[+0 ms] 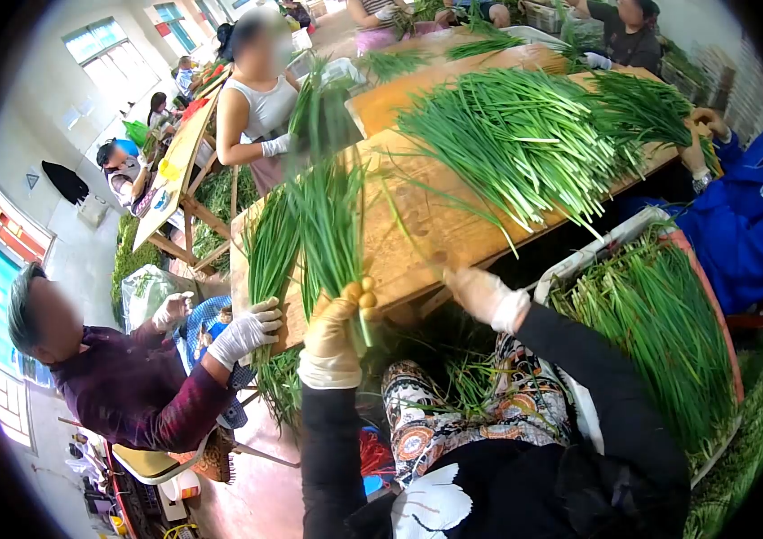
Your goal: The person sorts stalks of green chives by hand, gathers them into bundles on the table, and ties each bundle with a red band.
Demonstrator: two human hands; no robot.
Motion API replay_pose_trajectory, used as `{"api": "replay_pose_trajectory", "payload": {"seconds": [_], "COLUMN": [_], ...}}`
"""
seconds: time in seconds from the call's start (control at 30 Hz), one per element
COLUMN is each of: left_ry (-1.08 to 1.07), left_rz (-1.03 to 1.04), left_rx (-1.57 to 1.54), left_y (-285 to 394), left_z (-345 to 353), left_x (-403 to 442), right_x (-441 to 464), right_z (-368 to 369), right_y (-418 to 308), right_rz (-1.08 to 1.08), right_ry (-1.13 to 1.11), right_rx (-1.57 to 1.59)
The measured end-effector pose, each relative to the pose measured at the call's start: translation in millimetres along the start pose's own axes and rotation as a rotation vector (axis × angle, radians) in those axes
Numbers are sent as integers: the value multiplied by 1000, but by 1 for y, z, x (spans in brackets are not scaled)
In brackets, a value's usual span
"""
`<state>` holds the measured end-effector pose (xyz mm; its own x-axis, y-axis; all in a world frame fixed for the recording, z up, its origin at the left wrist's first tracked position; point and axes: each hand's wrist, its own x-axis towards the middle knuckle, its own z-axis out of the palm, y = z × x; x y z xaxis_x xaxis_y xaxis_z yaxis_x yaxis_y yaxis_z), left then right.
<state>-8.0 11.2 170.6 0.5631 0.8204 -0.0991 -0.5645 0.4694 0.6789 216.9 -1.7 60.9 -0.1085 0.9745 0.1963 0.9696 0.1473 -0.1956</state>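
My left hand (332,331), in a pale glove with yellowish fingertips, is closed around the lower end of a bunch of long green chives (328,238). Their leaves point up and away over the wooden table (426,193), and pale stem ends stick out below the fist. To the right, my right hand (485,298) wears a white glove and pinches the end of a thin yellowish chive leaf (406,222), slightly blurred. Beyond it, a large pile of chives (516,144) lies on the table with its white stem ends towards me.
A crate (651,341) full of chives stands at my right. On my left a seated co-worker's gloved hand (251,332) holds another bunch at the table edge. A person in blue (741,207) sits at the right; others stand or sit around the far side. Loose leaves lie by my lap.
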Motion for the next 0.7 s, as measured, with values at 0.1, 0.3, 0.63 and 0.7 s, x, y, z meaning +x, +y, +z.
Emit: {"api": "replay_pose_trajectory", "payload": {"seconds": [0.1,0.3,0.63,0.7], "left_ry": [-224,-328,-240,-246], "left_rz": [-54,-83,-293,-263], "left_rx": [-151,-523,-588,-649], "left_y": [16,-15,-88,-89], "left_z": [-3,6,6,-4], "left_x": [1,10,6,10], "right_x": [-51,-69,-124,-135], "right_z": [-11,-92,-145,-116], "right_y": [-10,15,58,34], "right_rz": [-234,-211,202,231], "right_ry": [-271,-770,35,-550], "right_rx": [308,892,1672,1400]}}
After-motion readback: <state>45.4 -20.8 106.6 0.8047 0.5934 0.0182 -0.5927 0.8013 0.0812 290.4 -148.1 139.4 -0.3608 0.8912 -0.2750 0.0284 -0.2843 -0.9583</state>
